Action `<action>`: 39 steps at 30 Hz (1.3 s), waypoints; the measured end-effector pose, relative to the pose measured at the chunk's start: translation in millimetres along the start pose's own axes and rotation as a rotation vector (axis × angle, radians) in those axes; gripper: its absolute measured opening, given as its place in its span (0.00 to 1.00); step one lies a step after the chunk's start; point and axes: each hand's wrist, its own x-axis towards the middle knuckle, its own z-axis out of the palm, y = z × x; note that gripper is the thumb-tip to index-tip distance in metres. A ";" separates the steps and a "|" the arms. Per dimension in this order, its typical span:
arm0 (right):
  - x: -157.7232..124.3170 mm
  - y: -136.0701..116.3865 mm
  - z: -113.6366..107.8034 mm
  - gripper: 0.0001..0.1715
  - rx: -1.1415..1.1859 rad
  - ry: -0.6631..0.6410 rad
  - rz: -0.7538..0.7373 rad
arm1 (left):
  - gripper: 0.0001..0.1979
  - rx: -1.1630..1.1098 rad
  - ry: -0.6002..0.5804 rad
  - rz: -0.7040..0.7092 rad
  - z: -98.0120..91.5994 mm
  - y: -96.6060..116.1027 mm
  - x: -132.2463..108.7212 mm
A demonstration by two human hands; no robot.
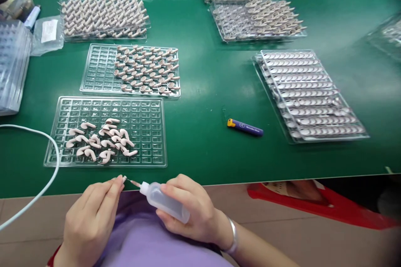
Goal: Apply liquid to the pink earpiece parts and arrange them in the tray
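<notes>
My right hand (191,210) grips a small translucent squeeze bottle (164,201) whose thin nozzle points left. My left hand (94,217) is pinched at the fingertips right at the nozzle tip, holding something too small to make out. Both hands are below the near edge of the green table (206,91), over my purple garment. Just beyond them lies a clear grid tray (147,133) with several loose pink earbud-shaped pieces (100,139) in its left half.
More clear trays of pink pieces (145,69) and grey ones (103,14) fill the back. A stack of trays with silvery oval parts (308,91) lies right. A purple lighter (246,127) rests mid-table. A white cable (46,142) curves at left. Red bin (328,204) sits below right.
</notes>
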 end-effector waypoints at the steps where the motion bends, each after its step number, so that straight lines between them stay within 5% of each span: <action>1: -0.3 0.0 -0.5 0.29 0.011 0.008 0.000 | 0.19 0.001 0.003 -0.003 0.2 -0.3 0.4; 6: -2.6 -4.6 -5.5 0.27 0.163 0.064 0.155 | 0.17 -0.102 0.047 -0.095 -2.5 0.1 -2.5; 9: -1.7 -12.2 -3.8 0.28 0.267 0.087 0.322 | 0.14 -0.346 0.030 -0.286 -7.7 7.9 -10.5; 13: 2.8 -21.3 10.0 0.31 0.365 0.052 0.305 | 0.08 -0.916 -0.185 -0.832 -7.5 25.5 -18.2; 16: 3.6 -22.4 22.5 0.24 0.220 0.069 0.175 | 0.16 -1.358 -0.312 -1.281 2.7 34.7 -18.2; 20: 0.4 -18.9 31.2 0.12 -0.032 0.109 0.059 | 0.21 -1.576 -0.360 -1.608 18.8 37.0 -18.2; 24: -1.8 -16.5 32.8 0.10 -0.101 0.097 0.047 | 0.22 -1.583 -0.362 -1.684 25.4 36.4 -17.2; 39: -0.3 -16.5 33.2 0.10 -0.126 0.098 0.052 | 0.24 -1.498 -0.340 -1.590 24.5 40.5 -8.6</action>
